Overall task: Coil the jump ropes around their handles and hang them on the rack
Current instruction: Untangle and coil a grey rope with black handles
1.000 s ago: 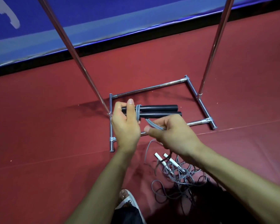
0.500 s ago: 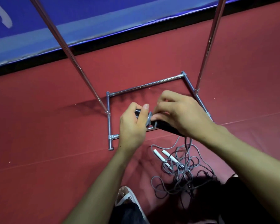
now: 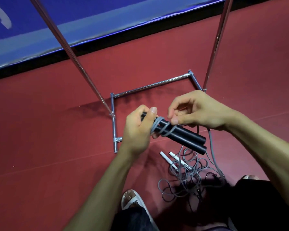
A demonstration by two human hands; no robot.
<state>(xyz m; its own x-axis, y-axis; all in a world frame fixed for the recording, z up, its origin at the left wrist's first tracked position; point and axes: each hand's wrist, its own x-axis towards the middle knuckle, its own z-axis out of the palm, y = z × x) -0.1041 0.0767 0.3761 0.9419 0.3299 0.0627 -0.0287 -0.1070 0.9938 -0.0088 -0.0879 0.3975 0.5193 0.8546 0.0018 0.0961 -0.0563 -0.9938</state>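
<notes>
Rope (image 3: 163, 128) is gaining turns: 1 second ago a single loop was sitting by the left hand (image 3: 137, 129), now about 3 are crossing the 2 handles (image 3: 187, 136) held above the floor (image 3: 57, 147). The left hand is gripping the handles' end, thumb pressing on top; the right hand (image 3: 197, 110) is pinching the rope between thumb and forefinger just above them. Most rope is lying tangled below, so coiling is only beginning, with the rack (image 3: 150, 85) unused.

Sports hall: red court floor (image 3: 57, 147) (blue barrier (image 3: 90, 22)).
</notes>
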